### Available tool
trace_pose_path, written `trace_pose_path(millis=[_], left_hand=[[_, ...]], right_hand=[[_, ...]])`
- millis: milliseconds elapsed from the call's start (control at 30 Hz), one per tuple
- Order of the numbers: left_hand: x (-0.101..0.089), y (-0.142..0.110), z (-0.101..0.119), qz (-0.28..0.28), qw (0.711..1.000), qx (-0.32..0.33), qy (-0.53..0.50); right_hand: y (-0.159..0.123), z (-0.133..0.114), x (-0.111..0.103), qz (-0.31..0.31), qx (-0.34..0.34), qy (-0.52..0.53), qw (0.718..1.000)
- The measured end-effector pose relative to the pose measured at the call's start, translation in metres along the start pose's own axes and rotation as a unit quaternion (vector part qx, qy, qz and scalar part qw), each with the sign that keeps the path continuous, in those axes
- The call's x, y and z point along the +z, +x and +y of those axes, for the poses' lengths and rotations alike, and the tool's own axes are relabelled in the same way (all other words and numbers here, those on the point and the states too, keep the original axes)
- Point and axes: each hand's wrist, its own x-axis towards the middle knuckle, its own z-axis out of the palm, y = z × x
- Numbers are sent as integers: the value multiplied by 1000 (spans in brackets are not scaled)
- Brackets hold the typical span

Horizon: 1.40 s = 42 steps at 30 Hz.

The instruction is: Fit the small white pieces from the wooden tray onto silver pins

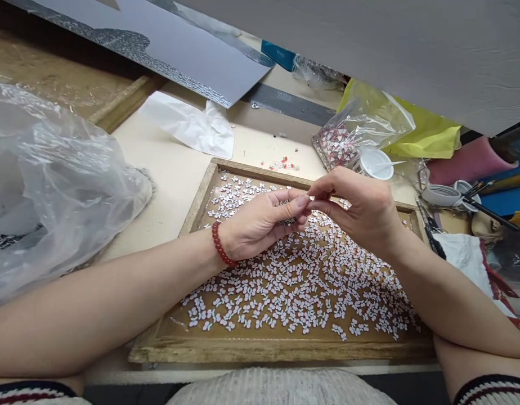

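My left hand [274,219], with a red bead bracelet [221,244] on its wrist, is closed, thumb pressed against the bent fingers. My right hand [355,205] meets it from the right, thumb and forefinger pinched at the left thumb's tip. Whatever lies between the fingertips is too small to make out. Both hands are above a shallow wooden-framed tray [281,350]. Across its brown bottom lie a great many tiny white two-lobed pieces [302,304], loosely scattered and denser toward the right.
Behind the tray are small red and clear bits [283,163], crumpled white tissue [201,126], a clear bag of small pieces [338,140] and a white round tub [376,163]. A large plastic bag [66,185] stands left. Brushes [479,191] and tools crowd the right.
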Motion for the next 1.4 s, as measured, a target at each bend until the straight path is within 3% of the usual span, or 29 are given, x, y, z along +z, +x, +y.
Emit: trace_pose_path(millis=[400,533,633,767,1000,1400], left_hand=[[0,0,-1,-6,1000,-12,-8],[1,3,2,50,996,3,-77],[1,5,5,87,988,19,-124],[1,6,6,80,989,30,-123],[1,5,5,73,989,16,-127],[1,5,5,82,989,16,-122]], right_hand=[[-8,4,3,16,25,46,998],[-11,8,5,35,33,3,999],[-16,14,12,-29,11,-83,996],[-23,20,26,-113,9,-157,981],[-24,20,34,-153,2,-203,967],[-24,21,34,-162,6,-193,968]])
